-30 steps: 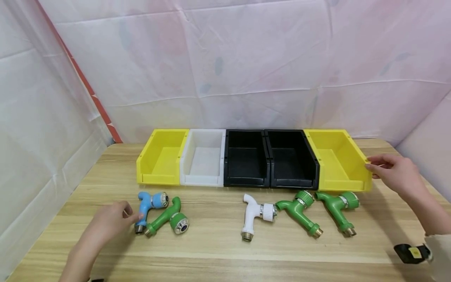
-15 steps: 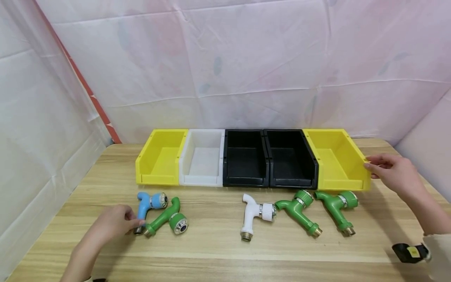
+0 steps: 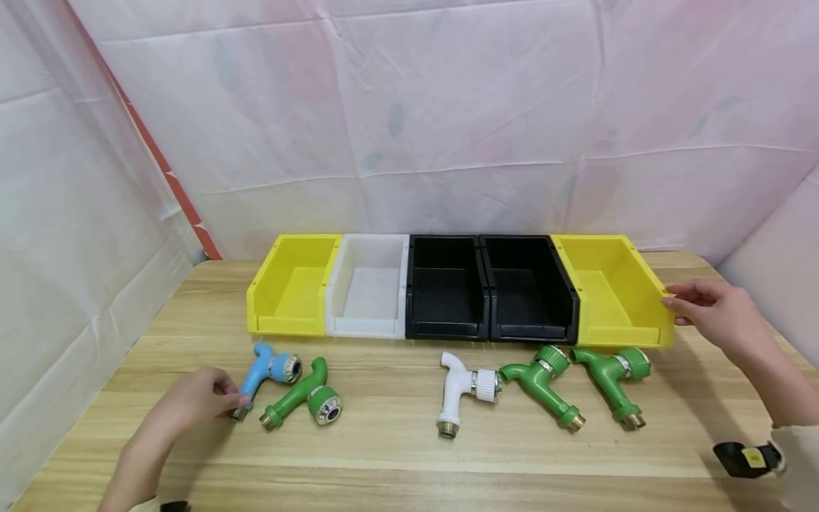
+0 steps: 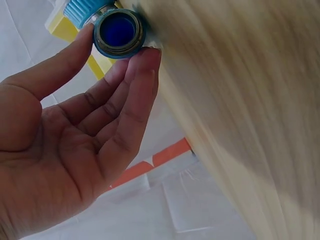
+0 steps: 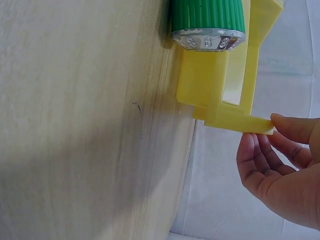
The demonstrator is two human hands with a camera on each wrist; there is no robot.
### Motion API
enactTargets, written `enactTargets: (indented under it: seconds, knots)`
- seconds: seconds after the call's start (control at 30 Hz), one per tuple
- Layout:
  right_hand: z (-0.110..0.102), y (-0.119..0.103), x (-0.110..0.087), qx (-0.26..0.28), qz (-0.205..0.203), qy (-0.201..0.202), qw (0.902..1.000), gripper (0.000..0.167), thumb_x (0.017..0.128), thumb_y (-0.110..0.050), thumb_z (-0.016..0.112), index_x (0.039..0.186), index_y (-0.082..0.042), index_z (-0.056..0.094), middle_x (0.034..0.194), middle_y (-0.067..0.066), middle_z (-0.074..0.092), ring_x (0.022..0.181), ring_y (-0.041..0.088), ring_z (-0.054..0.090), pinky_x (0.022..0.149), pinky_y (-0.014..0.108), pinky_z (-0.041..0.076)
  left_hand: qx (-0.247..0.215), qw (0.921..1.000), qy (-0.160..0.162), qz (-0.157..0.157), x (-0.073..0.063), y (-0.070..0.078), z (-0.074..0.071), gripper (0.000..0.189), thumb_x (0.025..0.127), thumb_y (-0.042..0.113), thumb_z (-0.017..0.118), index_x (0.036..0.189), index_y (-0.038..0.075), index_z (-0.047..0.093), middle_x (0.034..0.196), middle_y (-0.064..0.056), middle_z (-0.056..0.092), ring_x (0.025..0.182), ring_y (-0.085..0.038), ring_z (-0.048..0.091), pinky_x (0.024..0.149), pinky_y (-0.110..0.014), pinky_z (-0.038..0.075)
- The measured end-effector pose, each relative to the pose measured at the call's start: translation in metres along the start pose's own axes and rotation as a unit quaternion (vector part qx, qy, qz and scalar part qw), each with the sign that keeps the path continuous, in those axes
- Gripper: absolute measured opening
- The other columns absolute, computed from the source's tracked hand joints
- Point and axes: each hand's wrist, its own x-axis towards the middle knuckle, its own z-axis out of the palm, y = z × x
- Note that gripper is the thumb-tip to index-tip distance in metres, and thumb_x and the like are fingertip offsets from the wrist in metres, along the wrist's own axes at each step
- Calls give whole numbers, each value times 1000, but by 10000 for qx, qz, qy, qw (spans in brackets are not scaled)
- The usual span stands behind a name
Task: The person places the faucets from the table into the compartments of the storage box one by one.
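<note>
My left hand [image 3: 195, 402] pinches a blue tap [image 3: 258, 371] near its threaded end, at the left of the table. Thumb and fingers sit on either side of the tap's round opening [image 4: 118, 34] in the left wrist view. Just right of it lies a green tap [image 3: 297, 395] with its knob toward me. At the far right, my right hand [image 3: 723, 316] holds the outer side edge of a yellow bin [image 3: 621, 337] between thumb and fingers. A green tap [image 3: 611, 380] lies in front of that bin; its ribbed knob [image 5: 207, 17] shows in the right wrist view.
Left of the held bin, a yellow bin [image 3: 286, 326], a white bin [image 3: 365, 328] and two black bins [image 3: 448, 331] [image 3: 534, 333] stand side by side. A white tap [image 3: 453, 391] and another green tap [image 3: 540, 384] lie before them. Cloth [image 3: 448, 107] hangs behind the wooden table [image 3: 409, 469].
My left hand has shifted slightly left with the blue tap, whose threaded end has swung left, away from the green tap beside it. The right hand stays on the yellow bin.
</note>
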Motion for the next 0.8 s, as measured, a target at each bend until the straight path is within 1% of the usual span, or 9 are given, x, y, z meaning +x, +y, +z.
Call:
enactTargets:
  seconds: [0.07, 0.17, 0.27, 0.5, 0.7, 0.8]
  knots:
    - [0, 0, 0, 59, -5, -19, 10000, 36, 93, -18, 54, 112, 13, 52, 78, -6, 59, 59, 1, 56, 51, 22, 51, -31, 10000, 12, 51, 1, -2, -1, 21, 82, 20, 68, 75, 3, 59, 66, -1, 51, 63, -16, 46, 54, -29, 38]
    - [0, 2, 0, 107, 13, -34, 9999, 37, 93, -20, 54, 112, 11, 52, 74, -20, 53, 60, 1, 57, 52, 22, 51, -52, 9999, 24, 108, 1, -4, -1, 21, 82, 20, 68, 74, 3, 59, 65, -1, 52, 62, -16, 46, 54, -29, 38]
    - [0, 4, 1, 185, 15, -47, 9998, 38, 93, -20, 54, 113, 12, 52, 73, -25, 51, 60, 1, 57, 52, 22, 51, -72, 9999, 8, 121, 2, -6, 0, 23, 81, 22, 70, 73, 3, 58, 63, -1, 51, 60, -16, 45, 53, -29, 37]
    - [-1, 5, 1, 167, 46, -62, 9998, 39, 93, -21, 54, 113, 12, 52, 73, -25, 51, 60, 2, 57, 52, 23, 51, -170, 9998, -47, 107, 2, -8, 1, 27, 78, 26, 72, 73, 4, 57, 61, -2, 51, 59, -16, 46, 53, -29, 37]
    - [-1, 4, 1, 177, 67, -56, 9998, 38, 93, -21, 54, 113, 11, 52, 73, -24, 52, 60, 3, 57, 52, 22, 51, -363, 9992, -145, 96, 4, -7, 1, 27, 81, 25, 70, 82, 0, 61, 68, -2, 55, 63, -16, 51, 55, -30, 41]
    - [-1, 4, 1, 223, 80, -52, 9997, 38, 93, -20, 54, 113, 11, 52, 72, -24, 52, 60, 3, 57, 52, 22, 51, -405, 9990, -169, 90, 3, -6, 0, 26, 82, 25, 68, 82, 0, 61, 68, -3, 54, 63, -16, 50, 56, -30, 41]
